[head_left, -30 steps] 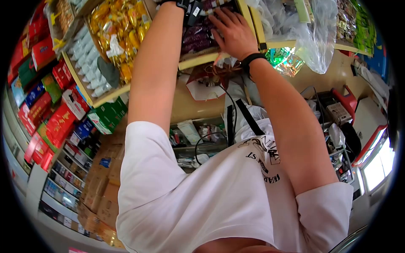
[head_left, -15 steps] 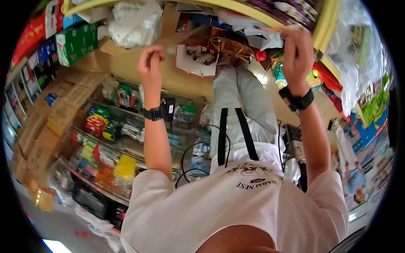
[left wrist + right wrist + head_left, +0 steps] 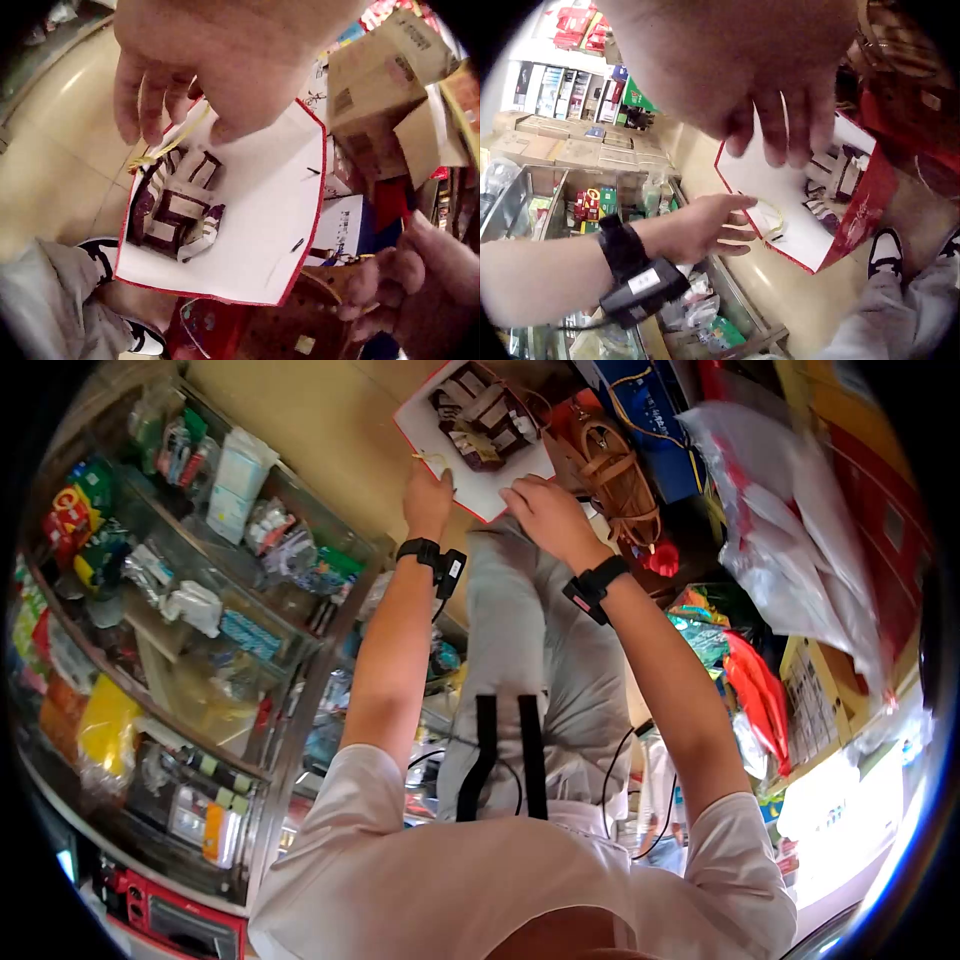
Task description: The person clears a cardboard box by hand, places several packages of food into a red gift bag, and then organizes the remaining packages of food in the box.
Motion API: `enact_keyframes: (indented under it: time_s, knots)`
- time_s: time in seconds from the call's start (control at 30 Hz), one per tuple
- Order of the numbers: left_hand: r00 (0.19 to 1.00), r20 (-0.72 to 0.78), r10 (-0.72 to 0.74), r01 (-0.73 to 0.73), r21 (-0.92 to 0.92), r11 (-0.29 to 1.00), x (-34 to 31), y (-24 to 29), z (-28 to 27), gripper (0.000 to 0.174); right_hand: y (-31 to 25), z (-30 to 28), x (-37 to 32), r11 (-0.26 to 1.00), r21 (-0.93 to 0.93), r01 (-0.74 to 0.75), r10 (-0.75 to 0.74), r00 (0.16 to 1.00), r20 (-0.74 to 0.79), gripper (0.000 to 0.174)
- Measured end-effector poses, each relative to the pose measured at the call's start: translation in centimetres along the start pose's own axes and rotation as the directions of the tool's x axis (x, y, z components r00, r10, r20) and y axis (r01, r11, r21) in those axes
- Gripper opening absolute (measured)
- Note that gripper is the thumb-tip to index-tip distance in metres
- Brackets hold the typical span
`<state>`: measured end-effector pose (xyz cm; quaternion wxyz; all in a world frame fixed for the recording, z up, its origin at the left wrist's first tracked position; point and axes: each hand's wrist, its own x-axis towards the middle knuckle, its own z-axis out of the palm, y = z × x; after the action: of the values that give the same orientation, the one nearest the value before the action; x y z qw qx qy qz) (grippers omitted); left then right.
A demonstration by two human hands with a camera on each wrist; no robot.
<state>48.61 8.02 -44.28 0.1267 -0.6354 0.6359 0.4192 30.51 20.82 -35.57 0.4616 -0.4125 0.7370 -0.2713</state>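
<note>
In the head view a red-edged paper bag with a white inside (image 3: pixel 425 420) gapes upward, purple-and-white wrapped packs (image 3: pixel 485 415) inside. My left hand (image 3: pixel 428 505) is at its near left rim, beside a yellow cord handle; the right wrist view shows that left hand (image 3: pixel 701 229) with spread fingers, the index fingertip by the cord (image 3: pixel 771 217). Whether it touches the cord I cannot tell. My right hand (image 3: pixel 552 520) is at the near right rim, its fingers loosely bent; in the left wrist view that hand (image 3: pixel 412 277) holds nothing visible.
Glass shelves with packaged goods (image 3: pixel 240 560) stand on the left. Right of the bag are a brown basket-like item (image 3: pixel 620 480), a blue bag (image 3: pixel 655 435) and hanging clear plastic (image 3: pixel 790 530). In the left wrist view, cardboard boxes (image 3: pixel 382 75) stand beyond the bag.
Both hands have come away from the crate of purple packs and moved down to the paper bag. The head view has swung toward the floor and legs, bringing the bag closer.
</note>
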Motion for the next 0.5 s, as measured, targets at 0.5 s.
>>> enact_keyframes:
  time_s: [0.5]
  knots:
    - [0.99,-0.081,0.119,-0.093,0.274,0.957,-0.1,-4.2,-1.8,0.038,17.5,15.3,21.9,0.665,-0.57,-0.482,0.715,0.63,0.301,0.05]
